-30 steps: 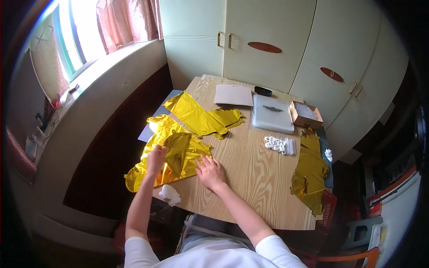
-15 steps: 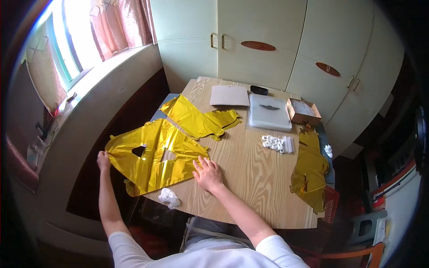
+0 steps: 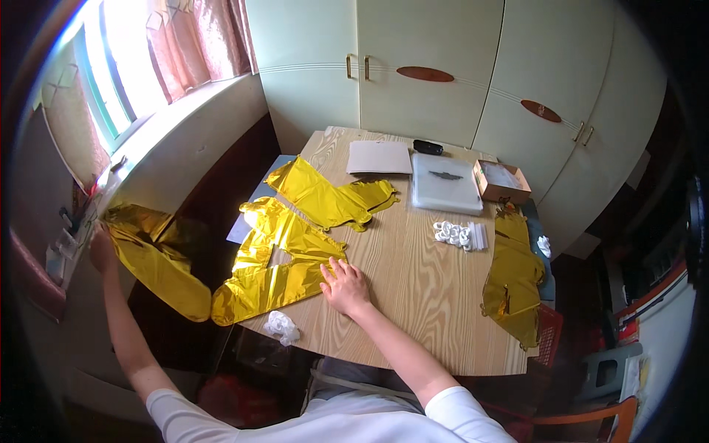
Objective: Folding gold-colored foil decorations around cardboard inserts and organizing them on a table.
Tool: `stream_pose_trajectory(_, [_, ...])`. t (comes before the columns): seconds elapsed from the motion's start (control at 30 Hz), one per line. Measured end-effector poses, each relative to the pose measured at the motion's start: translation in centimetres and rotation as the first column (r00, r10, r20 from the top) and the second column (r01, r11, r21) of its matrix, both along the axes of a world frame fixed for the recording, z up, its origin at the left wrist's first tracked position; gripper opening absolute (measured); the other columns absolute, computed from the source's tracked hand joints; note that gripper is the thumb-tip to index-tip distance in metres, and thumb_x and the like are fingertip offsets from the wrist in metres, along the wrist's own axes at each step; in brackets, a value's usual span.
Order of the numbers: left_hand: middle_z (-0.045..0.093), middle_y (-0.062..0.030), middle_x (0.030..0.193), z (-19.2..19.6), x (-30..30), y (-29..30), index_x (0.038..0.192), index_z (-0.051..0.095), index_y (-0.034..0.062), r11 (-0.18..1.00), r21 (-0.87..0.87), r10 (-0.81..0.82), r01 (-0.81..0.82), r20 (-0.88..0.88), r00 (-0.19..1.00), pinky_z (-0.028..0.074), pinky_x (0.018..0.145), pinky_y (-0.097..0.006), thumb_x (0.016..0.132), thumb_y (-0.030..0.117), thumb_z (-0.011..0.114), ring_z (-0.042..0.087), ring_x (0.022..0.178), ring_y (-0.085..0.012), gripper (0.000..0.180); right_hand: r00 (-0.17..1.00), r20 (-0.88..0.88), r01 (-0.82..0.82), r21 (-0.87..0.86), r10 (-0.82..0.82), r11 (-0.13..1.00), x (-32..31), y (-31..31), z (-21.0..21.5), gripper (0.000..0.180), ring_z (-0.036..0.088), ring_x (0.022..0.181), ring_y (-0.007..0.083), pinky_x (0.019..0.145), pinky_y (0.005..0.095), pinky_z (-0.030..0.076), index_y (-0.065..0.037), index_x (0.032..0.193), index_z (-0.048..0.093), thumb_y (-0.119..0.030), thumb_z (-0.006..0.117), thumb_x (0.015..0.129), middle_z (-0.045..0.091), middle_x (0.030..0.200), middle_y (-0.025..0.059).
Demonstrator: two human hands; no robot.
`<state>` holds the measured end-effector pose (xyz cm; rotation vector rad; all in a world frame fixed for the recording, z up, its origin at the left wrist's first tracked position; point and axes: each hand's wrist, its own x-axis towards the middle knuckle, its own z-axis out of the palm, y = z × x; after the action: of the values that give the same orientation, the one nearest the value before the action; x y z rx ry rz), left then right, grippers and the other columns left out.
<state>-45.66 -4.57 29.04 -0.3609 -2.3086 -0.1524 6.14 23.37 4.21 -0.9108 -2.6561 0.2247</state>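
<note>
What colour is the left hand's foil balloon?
The foil balloon is gold; head view shows it best.

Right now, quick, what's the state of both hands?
Left hand: closed, holding gold foil.
Right hand: open, palm down at the edge of the tabletop foil.

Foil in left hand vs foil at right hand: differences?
The held foil is off the table, gripped by the left hand; the other foil lies on the table, the right hand at its edge. The held foil looks dark in part; the other foil catches bright glare. Both are gold and shiny.
</note>
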Motion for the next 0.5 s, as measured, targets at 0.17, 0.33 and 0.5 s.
stream_pose_trajectory(0.17, [0.069,-0.0118,0.092,9.0,6.2,0.5,0.11,0.055,0.0116,0.956,-0.283,-0.195,0.078,-0.413,0.89,0.054,0.065,-0.044,0.101,0.025,0.043,0.068,0.081,-0.0325,0.019,1.0,0.014,-0.008,0.002,0.008,1.0,-0.3,-0.4,0.3,0.052,0.038,0.136,0.0268,0.114,0.0415,0.024,-0.018,0.142,0.048,-0.041,0.045,0.096,0.04,0.15,0.0107])
stream_pose_trajectory(0.33, [0.067,-0.0079,0.085,12.3,20.7,6.7,0.099,0.058,0.0093,0.803,-0.485,-0.535,0.347,-0.33,0.777,0.054,0.065,-0.038,0.095,0.013,0.053,0.068,0.076,-0.0259,0.007,0.998,-0.065,-0.025,-0.099,0.019,0.995,-0.2,0.2,0.0,0.066,0.035,0.137,0.0302,0.114,0.0433,0.024,-0.012,0.145,0.04,-0.05,0.05,0.092,0.037,0.15,0.0154])
stream_pose_trajectory(0.5, [0.053,-0.0012,0.064,7.9,36.1,11.5,0.079,0.052,0.0112,0.533,-0.6,-0.84,0.597,-0.291,0.458,0.05,0.054,-0.034,0.082,0.016,0.064,0.06,0.056,-0.0162,0.013,0.845,-0.527,-0.224,-0.201,0.087,0.954,0.5,-0.3,3.0,0.098,0.029,0.139,0.0388,0.115,0.0468,0.024,-0.001,0.15,0.018,-0.06,0.06,0.085,0.027,0.151,0.0247])
